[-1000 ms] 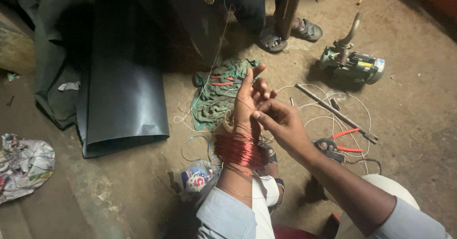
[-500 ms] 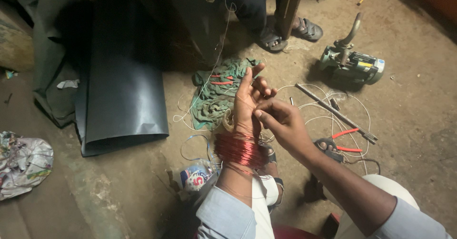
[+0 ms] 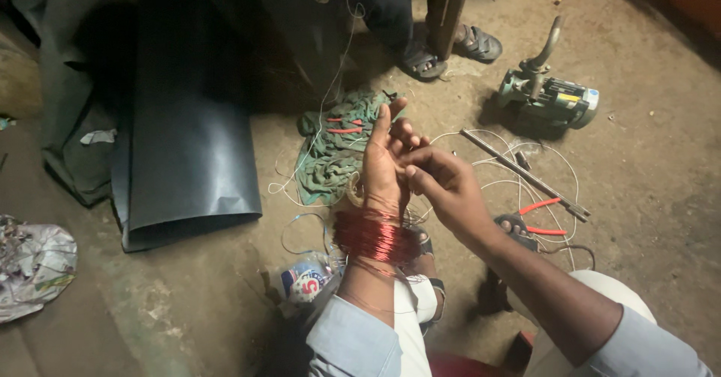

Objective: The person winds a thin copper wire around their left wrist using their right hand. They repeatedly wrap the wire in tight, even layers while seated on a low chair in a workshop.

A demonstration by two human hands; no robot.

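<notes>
Dim, dusty earthen floor (image 3: 661,159) (rough, brownish), dark rolled sheet (image 3: 188,137) lying left

wire coil (image 3: 375,236) around left wrist, pump (image 3: 548,95) right

There is one view only, from a camera on the person's head, tilted steeply down and forward over their own lap. It sits close to the left hand (image 3: 384,163) and right hand (image 3: 443,185), raised mid-frame, and takes in the dirt floor (image 3: 646,159) beyond, as far as another person's sandalled feet (image 3: 451,50) at the top edge.
</notes>
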